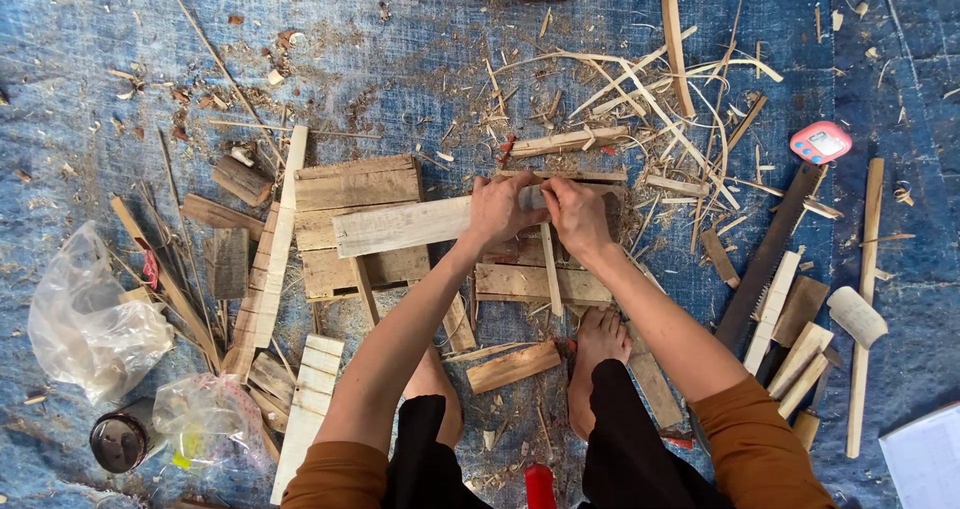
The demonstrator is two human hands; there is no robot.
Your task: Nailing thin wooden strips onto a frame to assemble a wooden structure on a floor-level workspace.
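A long, pale, weathered wooden plank [405, 225] lies flat across a stack of similar boards [350, 194] on the blue tarpaulin [100, 69] strewn with shavings. The left hand [503, 207] has its fingers closed around the plank's right end; the right hand [575, 214] grips just beside it, fingers curled together. A pink digital timer [820, 142] sits well apart.

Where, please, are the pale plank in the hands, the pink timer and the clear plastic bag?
Plank [400, 226], head view: middle of its top face, left of the hands.
Timer [821, 142], head view: its pale screen.
Bag [85, 319], head view: middle of the crumpled plastic.
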